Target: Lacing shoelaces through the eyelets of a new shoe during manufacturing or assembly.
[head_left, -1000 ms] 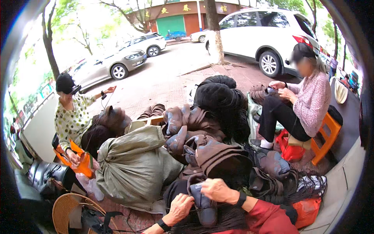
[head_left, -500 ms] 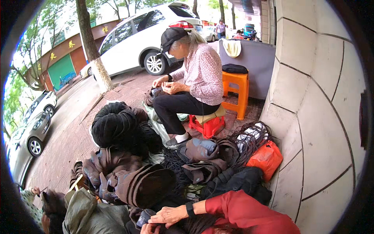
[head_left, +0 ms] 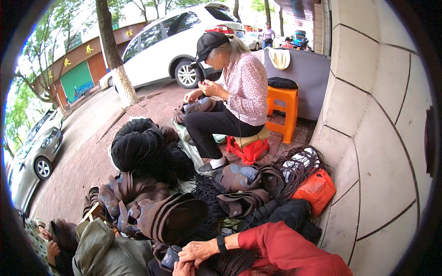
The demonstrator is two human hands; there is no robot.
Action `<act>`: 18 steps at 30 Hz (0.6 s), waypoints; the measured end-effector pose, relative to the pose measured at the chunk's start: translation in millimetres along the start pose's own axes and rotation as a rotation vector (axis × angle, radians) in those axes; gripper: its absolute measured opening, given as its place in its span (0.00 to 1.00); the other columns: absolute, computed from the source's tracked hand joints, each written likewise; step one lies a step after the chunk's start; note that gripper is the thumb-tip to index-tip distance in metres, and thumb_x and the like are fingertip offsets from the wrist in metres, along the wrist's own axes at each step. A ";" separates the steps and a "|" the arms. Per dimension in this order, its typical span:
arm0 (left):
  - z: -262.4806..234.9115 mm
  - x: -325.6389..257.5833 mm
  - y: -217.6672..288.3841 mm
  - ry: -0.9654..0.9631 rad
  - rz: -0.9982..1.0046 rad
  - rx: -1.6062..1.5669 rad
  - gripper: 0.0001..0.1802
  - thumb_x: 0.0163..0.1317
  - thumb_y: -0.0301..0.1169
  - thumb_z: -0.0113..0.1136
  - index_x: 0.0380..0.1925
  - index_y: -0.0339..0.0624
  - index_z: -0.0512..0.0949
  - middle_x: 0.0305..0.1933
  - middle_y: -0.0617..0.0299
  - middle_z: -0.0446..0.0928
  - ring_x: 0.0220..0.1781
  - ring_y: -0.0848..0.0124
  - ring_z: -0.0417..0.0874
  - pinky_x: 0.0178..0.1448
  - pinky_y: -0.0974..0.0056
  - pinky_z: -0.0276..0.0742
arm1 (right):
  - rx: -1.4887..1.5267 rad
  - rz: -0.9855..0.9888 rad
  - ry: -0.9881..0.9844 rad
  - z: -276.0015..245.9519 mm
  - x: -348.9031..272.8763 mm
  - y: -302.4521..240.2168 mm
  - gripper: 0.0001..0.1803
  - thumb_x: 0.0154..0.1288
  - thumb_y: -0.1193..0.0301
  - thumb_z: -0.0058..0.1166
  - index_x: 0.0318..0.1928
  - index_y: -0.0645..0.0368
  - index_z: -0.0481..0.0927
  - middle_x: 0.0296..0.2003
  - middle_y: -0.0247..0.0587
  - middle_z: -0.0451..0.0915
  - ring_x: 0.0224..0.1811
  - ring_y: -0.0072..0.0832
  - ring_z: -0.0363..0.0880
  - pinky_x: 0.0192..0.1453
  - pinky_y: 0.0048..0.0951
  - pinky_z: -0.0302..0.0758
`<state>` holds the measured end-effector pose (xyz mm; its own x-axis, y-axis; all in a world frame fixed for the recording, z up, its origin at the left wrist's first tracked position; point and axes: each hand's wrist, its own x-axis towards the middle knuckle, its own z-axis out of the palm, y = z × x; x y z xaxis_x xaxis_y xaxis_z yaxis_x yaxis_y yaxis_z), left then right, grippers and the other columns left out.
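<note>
At the lower edge, my right hand (head_left: pixel 199 252), with a black band on its wrist and a red sleeve, has its fingers bent down over a dark brown shoe upper. This shoe upper (head_left: pixel 171 256) has a blue-grey tongue with a label. Just below, my left hand (head_left: pixel 184 269) shows only in part, its fingers closed at the upper's edge and against the right hand. Whether a thin lace runs between the fingers I cannot make out. Above them lies a nested stack of brown shoe uppers (head_left: pixel 177 216). Black laces (head_left: pixel 232 261) hang beside my right forearm.
A co-worker (head_left: pixel 239 87) on a red stool (head_left: pixel 247 149) handles a brown upper. Another person's hand (head_left: pixel 53 250) is at the far left. Bundled black laces (head_left: pixel 138 145), more uppers (head_left: pixel 237 178), an orange-red bag (head_left: pixel 315 191) and grey cloth (head_left: pixel 110 250) surround me. A tiled wall (head_left: pixel 368 138) stands right.
The view has shifted slightly. The co-worker has lifted one hand toward chin height, the other staying low by the upper. My hands have stayed at the same shoe upper, with slight finger movement.
</note>
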<state>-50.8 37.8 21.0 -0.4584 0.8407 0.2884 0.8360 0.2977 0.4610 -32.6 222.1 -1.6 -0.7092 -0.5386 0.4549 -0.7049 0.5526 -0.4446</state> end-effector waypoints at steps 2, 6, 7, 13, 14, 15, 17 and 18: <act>10.5 -2.7 -8.5 -0.022 0.006 0.075 0.12 0.55 0.26 0.51 0.39 0.43 0.77 0.36 0.57 0.75 0.37 0.59 0.73 0.42 0.60 0.70 | -0.004 0.018 -0.025 -2.0 -0.1 -0.6 0.25 0.33 0.64 0.63 0.34 0.59 0.68 0.32 0.41 0.68 0.34 0.41 0.72 0.37 0.38 0.71; 12.0 -3.0 -5.0 -0.022 0.042 0.174 0.11 0.54 0.26 0.51 0.38 0.42 0.77 0.36 0.57 0.75 0.38 0.57 0.73 0.42 0.59 0.71 | 0.015 0.047 0.011 -3.4 -3.3 -8.5 0.26 0.32 0.65 0.64 0.33 0.60 0.68 0.31 0.41 0.67 0.35 0.39 0.70 0.38 0.36 0.69; 10.8 -3.2 -4.1 -0.021 0.039 0.174 0.11 0.54 0.26 0.51 0.38 0.42 0.77 0.36 0.57 0.75 0.38 0.57 0.73 0.42 0.59 0.71 | 0.016 0.045 0.008 -4.2 -3.9 -11.4 0.26 0.32 0.65 0.64 0.33 0.60 0.68 0.31 0.41 0.67 0.35 0.39 0.70 0.38 0.36 0.69; 8.2 -7.9 0.6 0.023 0.055 0.191 0.08 0.55 0.27 0.51 0.36 0.40 0.73 0.33 0.56 0.73 0.33 0.60 0.73 0.33 0.60 0.72 | 0.049 0.041 -0.010 0.3 2.7 -17.8 0.26 0.33 0.65 0.64 0.35 0.60 0.69 0.31 0.42 0.69 0.35 0.40 0.71 0.39 0.37 0.71; 11.3 -7.2 -0.3 -0.010 0.025 0.267 0.07 0.56 0.28 0.49 0.35 0.40 0.71 0.34 0.55 0.70 0.32 0.58 0.72 0.29 0.58 0.71 | 0.040 0.059 -0.035 -2.1 2.8 -17.1 0.26 0.34 0.64 0.64 0.35 0.59 0.69 0.32 0.42 0.69 0.35 0.41 0.71 0.38 0.37 0.72; 7.0 1.5 10.0 -0.064 0.017 0.276 0.11 0.51 0.27 0.48 0.37 0.40 0.69 0.37 0.55 0.69 0.37 0.54 0.71 0.32 0.53 0.72 | -0.005 0.118 -0.023 -9.9 -2.5 -20.4 0.24 0.35 0.63 0.62 0.35 0.59 0.70 0.32 0.42 0.70 0.34 0.41 0.72 0.37 0.37 0.72; 4.5 -0.2 13.3 -0.057 0.044 0.310 0.11 0.43 0.25 0.51 0.31 0.40 0.70 0.33 0.55 0.68 0.35 0.58 0.70 0.32 0.60 0.71 | -0.077 0.167 -0.063 -18.7 -7.1 -27.6 0.21 0.38 0.61 0.60 0.33 0.58 0.72 0.32 0.42 0.70 0.34 0.40 0.72 0.37 0.37 0.72; 5.3 0.0 11.4 -0.048 0.057 0.322 0.08 0.44 0.24 0.51 0.28 0.40 0.69 0.31 0.56 0.67 0.33 0.60 0.70 0.29 0.61 0.72 | -0.127 0.186 -0.093 -19.5 -10.5 -29.3 0.19 0.39 0.61 0.58 0.32 0.57 0.73 0.32 0.41 0.69 0.35 0.39 0.72 0.37 0.37 0.72</act>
<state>-39.7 43.5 21.8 -0.4001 0.8781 0.2623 0.9157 0.3713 0.1539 -4.2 223.9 21.7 -0.8290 -0.4729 0.2984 -0.5588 0.7203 -0.4109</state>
